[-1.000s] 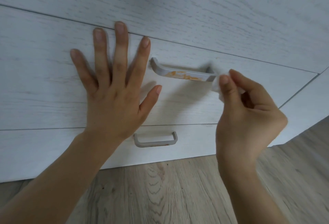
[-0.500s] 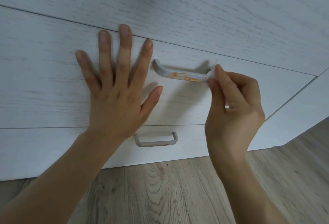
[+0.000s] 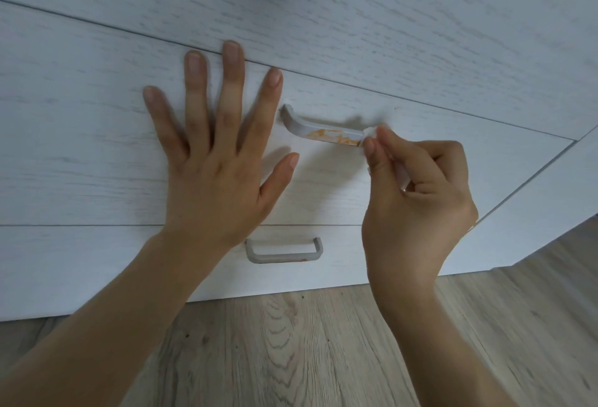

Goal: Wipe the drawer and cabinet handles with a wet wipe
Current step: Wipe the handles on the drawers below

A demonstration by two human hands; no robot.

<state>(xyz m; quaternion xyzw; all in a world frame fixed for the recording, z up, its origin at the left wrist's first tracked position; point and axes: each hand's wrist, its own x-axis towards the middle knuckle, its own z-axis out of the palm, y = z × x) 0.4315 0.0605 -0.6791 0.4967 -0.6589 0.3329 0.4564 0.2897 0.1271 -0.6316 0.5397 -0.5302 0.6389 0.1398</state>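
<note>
A grey bar handle (image 3: 318,132) on the middle white drawer (image 3: 97,154) carries orange smears along its right half. My right hand (image 3: 417,193) pinches a small white wet wipe (image 3: 370,133) between thumb and fingers and presses it onto the handle's right end. Most of the wipe is hidden inside the hand. My left hand (image 3: 213,151) lies flat on the drawer front just left of the handle, fingers spread, holding nothing. A second grey handle (image 3: 284,251) sits on the lower drawer (image 3: 81,264), with a small orange speck near its right corner.
Another white panel (image 3: 356,18) runs above the middle drawer. The cabinet's corner (image 3: 556,164) is at the right. Wood-grain floor (image 3: 307,348) lies below the cabinet.
My right hand moved left and brought the wipe onto the right end of the smeared handle. My left hand stayed flat on the drawer.
</note>
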